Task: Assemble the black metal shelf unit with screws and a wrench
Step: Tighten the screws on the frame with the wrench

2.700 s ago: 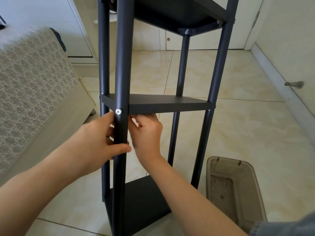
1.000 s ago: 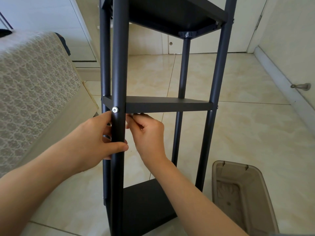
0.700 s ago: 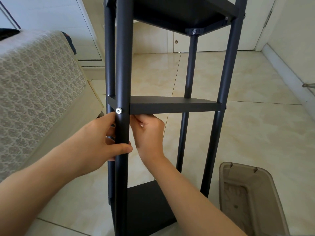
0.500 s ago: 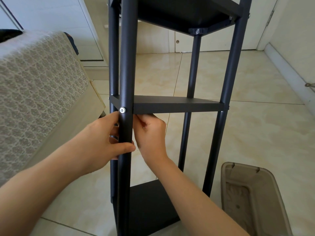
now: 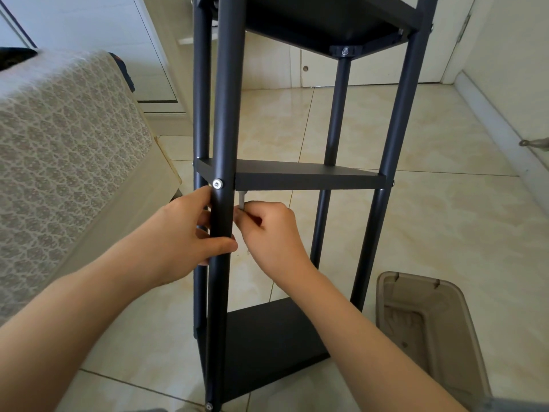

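Observation:
The black metal shelf unit (image 5: pixel 309 179) stands upright on the tiled floor, with a middle shelf, a bottom shelf and a top shelf between four round posts. A silver screw head (image 5: pixel 217 183) shows on the near post at the middle shelf. My left hand (image 5: pixel 190 233) grips that near post just below the screw, thumb across its front. My right hand (image 5: pixel 269 230) is under the middle shelf's near-left corner and pinches a small silver wrench (image 5: pixel 241 201) that points up at the shelf's underside.
A sofa with a patterned cover (image 5: pixel 59 162) stands close on the left. A brown plastic bin (image 5: pixel 427 334) sits on the floor at the lower right. White cabinet doors (image 5: pixel 297 66) and a wall with a doorstop (image 5: pixel 534 143) lie beyond.
My right hand has dropped slightly from under the shelf, so the silver wrench now shows above its fingers. My left hand keeps its grip on the post.

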Action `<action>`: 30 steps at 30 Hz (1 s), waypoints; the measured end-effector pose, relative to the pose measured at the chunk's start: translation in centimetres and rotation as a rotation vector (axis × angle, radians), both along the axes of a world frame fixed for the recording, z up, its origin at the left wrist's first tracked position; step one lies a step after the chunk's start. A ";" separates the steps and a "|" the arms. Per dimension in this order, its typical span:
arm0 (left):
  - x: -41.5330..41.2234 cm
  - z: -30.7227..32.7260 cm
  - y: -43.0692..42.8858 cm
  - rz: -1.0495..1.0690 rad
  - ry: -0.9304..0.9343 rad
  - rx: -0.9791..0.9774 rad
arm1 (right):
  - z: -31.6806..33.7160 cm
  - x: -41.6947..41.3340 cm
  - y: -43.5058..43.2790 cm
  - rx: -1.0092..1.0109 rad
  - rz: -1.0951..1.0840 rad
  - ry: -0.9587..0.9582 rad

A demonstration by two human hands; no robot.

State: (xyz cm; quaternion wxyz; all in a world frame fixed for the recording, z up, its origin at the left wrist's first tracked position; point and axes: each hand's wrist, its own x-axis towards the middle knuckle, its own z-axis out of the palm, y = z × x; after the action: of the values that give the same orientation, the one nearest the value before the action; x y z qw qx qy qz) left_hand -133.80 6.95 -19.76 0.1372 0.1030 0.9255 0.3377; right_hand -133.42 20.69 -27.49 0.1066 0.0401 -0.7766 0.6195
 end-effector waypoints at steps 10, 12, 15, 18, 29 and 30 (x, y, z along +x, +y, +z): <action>0.1 0.3 0.3 0.006 -0.018 -0.035 | 1.2 0.3 1.2 0.063 -0.010 0.032; 0.2 0.4 0.3 0.008 -0.026 -0.022 | 1.3 0.3 1.3 0.070 -0.005 0.025; 0.3 0.4 0.3 0.011 -0.036 -0.010 | 1.3 0.2 1.4 0.064 0.010 0.014; 0.1 0.4 0.2 0.017 -0.041 -0.008 | 1.3 0.0 1.4 0.054 0.027 0.008; 0.1 0.2 0.2 -0.023 0.003 -0.013 | 1.1 -0.5 1.2 -0.059 0.044 -0.013; 0.1 0.2 0.2 -0.026 0.005 -0.010 | 1.0 -0.5 1.1 -0.072 0.032 -0.004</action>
State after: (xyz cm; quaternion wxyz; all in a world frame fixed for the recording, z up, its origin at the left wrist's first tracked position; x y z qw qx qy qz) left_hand -133.72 7.17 -19.54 0.1397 0.1153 0.9262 0.3307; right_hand -133.95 21.75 -26.48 0.0966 0.0474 -0.7533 0.6488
